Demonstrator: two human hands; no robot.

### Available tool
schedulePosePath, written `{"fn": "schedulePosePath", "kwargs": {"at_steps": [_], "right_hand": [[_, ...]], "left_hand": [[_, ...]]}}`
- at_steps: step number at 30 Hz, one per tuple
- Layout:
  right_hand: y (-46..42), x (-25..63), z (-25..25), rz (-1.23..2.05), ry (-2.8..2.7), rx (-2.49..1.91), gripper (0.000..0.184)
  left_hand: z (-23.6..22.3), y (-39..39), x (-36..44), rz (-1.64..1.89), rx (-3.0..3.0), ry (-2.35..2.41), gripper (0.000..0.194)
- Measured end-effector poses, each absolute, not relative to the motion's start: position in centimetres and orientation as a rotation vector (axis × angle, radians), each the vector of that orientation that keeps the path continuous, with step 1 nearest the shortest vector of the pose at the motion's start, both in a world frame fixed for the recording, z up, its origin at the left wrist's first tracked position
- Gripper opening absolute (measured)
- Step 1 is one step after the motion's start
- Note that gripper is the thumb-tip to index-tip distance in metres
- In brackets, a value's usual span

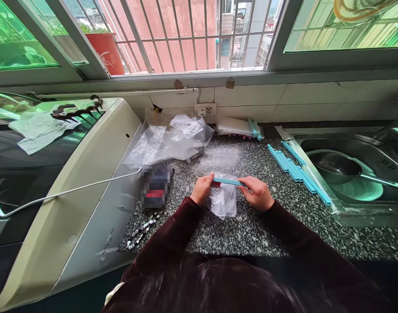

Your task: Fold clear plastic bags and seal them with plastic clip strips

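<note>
Between my two hands a light-blue plastic strip [227,181] is stretched level, just over a small clear plastic bag [225,203] on the speckled counter. My left hand [203,188] pinches the strip's left end between thumb and fingers. At the other end, my right hand [255,191] grips it the same way. Whether the strip is clipped onto the bag's top edge I cannot tell. Several more blue strips [293,167] lie side by side to the right, beside the sink. A stack of clear bags [238,127] rests against the back wall, with blue strips on it.
A crumpled plastic bag [175,138] lies back left, near a wall socket [205,109]. A blurred phone-like object [157,186] with a white cable [75,190] and a beaded string [145,230] are at left. The sink [355,217] holds a pan [336,164].
</note>
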State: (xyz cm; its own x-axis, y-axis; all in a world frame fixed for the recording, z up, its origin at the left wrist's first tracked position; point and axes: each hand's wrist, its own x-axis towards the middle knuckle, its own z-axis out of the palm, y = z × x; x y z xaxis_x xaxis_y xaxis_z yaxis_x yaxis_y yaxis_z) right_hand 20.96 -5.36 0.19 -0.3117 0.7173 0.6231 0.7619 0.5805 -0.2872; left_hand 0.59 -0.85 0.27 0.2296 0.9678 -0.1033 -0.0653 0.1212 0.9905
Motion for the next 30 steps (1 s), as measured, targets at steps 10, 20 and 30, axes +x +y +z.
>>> {"fn": "schedulePosePath", "kwargs": {"at_steps": [10,20,30], "right_hand": [[-5.36,20.83,0.41,-0.119,-2.061,-1.102,0.013],[-5.46,20.77,0.53,-0.128,-2.027,-1.056,0.013],[-5.33,20.79,0.37,-0.143,-2.013,-1.03,0.013]], "left_hand": [[0.16,-0.99,0.96,1.027,1.07,0.993,0.059],[-0.04,-1.24,0.93,1.029,1.008,0.945,0.053],[-0.27,-1.01,0.86,1.019,1.066,0.945,0.054]]}}
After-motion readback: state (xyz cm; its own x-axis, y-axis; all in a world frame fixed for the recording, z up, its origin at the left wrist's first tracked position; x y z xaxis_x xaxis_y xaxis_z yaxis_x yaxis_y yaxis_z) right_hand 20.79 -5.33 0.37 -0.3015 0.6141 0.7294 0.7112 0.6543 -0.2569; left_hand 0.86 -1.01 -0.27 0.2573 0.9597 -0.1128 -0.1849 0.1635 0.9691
